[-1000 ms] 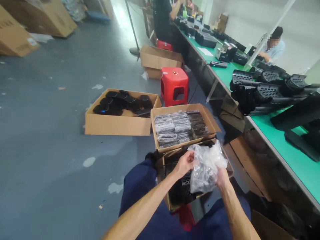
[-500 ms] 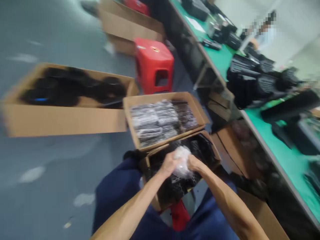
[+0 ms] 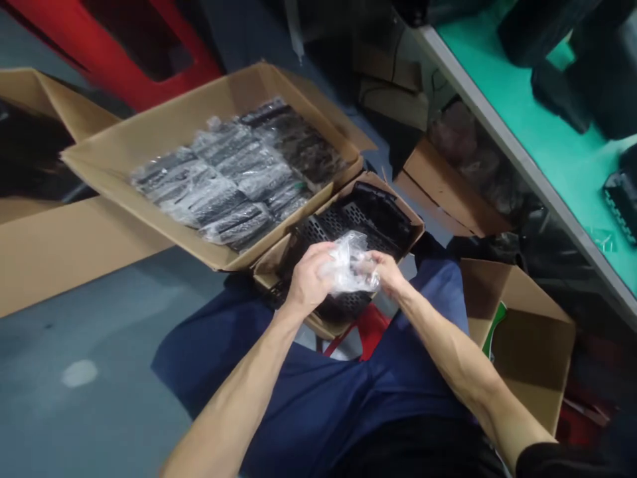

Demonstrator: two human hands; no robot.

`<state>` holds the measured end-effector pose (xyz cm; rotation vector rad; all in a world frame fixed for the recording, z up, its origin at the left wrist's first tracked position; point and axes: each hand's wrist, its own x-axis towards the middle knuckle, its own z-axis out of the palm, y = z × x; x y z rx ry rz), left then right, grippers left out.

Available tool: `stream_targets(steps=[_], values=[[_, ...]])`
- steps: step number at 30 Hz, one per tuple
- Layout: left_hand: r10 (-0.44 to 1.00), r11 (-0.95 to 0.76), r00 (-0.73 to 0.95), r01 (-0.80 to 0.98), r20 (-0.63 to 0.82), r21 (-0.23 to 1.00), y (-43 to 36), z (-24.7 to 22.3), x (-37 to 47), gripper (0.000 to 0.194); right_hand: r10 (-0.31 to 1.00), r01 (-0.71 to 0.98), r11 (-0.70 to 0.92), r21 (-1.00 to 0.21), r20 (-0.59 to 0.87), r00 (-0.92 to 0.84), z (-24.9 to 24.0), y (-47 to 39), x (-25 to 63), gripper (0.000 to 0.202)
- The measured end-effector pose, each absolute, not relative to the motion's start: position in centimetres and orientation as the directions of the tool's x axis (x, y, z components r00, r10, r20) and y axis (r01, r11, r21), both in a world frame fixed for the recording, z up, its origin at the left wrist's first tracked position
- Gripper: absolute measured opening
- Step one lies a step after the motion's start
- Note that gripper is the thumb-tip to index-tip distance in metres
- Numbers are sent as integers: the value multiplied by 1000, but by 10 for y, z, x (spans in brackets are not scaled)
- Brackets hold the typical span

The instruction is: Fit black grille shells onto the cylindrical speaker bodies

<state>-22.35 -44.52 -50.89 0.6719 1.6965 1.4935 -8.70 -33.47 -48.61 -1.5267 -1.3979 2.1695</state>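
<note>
Between my two hands is a crumpled clear plastic bag (image 3: 351, 262); whether anything is inside it I cannot make out. My left hand (image 3: 309, 282) is closed on its left side, and my right hand (image 3: 385, 271) pinches its right edge. Just beneath them stands a small cardboard box (image 3: 415, 229) holding black perforated plastic parts (image 3: 361, 219). Beyond it, touching its far side, a larger cardboard box (image 3: 114, 162) contains rows of dark pieces wrapped in clear plastic (image 3: 223, 179).
A long carton (image 3: 84, 245) with black items lies at the left, near a red stool (image 3: 194, 63). On the right runs a green-topped workbench (image 3: 478, 50) bearing black parts. An open carton (image 3: 537, 345) sits by my right leg. Flattened cardboard (image 3: 448, 189) lies under the bench.
My view has tilted down and come closer to the boxes. Both hands still hold the plastic bag, now more spread out, and my right hand's fingers have shifted along its edge.
</note>
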Motion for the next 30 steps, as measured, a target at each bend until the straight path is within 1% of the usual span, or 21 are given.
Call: stream_targets(steps=[2, 4, 5, 6, 7, 9, 11, 12, 14, 15, 16, 18, 19, 20, 22, 23, 24, 26, 28, 29, 30], values=[[840, 188, -537, 144, -83, 972, -438, -513, -218, 19, 652, 370, -472, -800, -599, -464, -479, -332, -80, 34], [830, 239, -545, 164, -114, 957, -428, -516, -214, 25, 681, 395, -217, -893, -428, -594, -469, -336, -74, 45], [814, 270, -559, 123, -158, 955, -424, -516, -212, 29, 646, 411, -31, -911, -332, -687, -466, -339, -72, 55], [795, 300, -565, 50, -220, 953, -421, -515, -210, 35, 575, 428, 159, -890, -269, -772, -465, -341, -70, 67], [783, 321, -556, -23, -279, 947, -419, -514, -207, 41, 507, 456, 312, -833, -260, -822, -466, -340, -67, 75], [772, 373, -464, -225, -435, 900, -418, -511, -203, 58, 459, 551, 482, -681, -339, -821, -476, -331, -62, 75], [833, 398, -205, -423, -514, 814, -420, -508, -201, 75, 480, 599, 516, -612, -372, -794, -487, -312, -57, 62], [839, 396, -167, -467, -519, 791, -420, -506, -201, 83, 497, 600, 508, -618, -359, -790, -490, -302, -55, 56], [795, 372, -308, -434, -523, 821, -420, -501, -203, 100, 480, 543, 483, -687, -310, -820, -491, -286, -52, 45], [784, 376, -345, -398, -516, 837, -418, -499, -205, 101, 448, 500, 468, -729, -292, -845, -491, -282, -51, 41], [782, 388, -353, -369, -514, 845, -415, -497, -207, 96, 411, 465, 447, -764, -286, -866, -489, -280, -50, 36], [804, 436, -272, -338, -530, 834, -408, -496, -209, 72, 407, 457, 391, -799, -295, -864, -489, -282, -49, 35], [805, 458, -242, -326, -541, 827, -403, -496, -209, 60, 448, 472, 363, -803, -294, -844, -490, -285, -47, 44], [799, 474, -246, -306, -549, 826, -398, -497, -208, 52, 492, 481, 347, -805, -280, -824, -493, -289, -45, 59], [774, 470, -348, -244, -529, 848, -386, -497, -203, 45, 525, 461, 388, -798, -220, -822, -498, -294, -39, 85], [764, 461, -399, -212, -507, 862, -379, -495, -199, 43, 520, 445, 437, -782, -184, -834, -500, -295, -35, 87], [765, 450, -422, -191, -487, 872, -371, -492, -193, 43, 517, 435, 484, -760, -153, -842, -500, -292, -30, 78], [794, 422, -371, -232, -481, 876, -352, -482, -181, 46, 560, 442, 534, -721, -91, -824, -492, -274, -15, 51], [818, 382, -276, -395, -504, 836, -334, -472, -169, 58, 666, 468, 515, -718, -9, -746, -472, -241, 3, 32], [820, 344, -265, -479, -507, 808, -327, -468, -164, 67, 716, 474, 498, -726, 36, -697, -460, -221, 11, 24], [815, 292, -290, -540, -501, 789, -323, -465, -160, 77, 799, 542, 463, -701, 66, -597, -447, -202, 15, 15]])
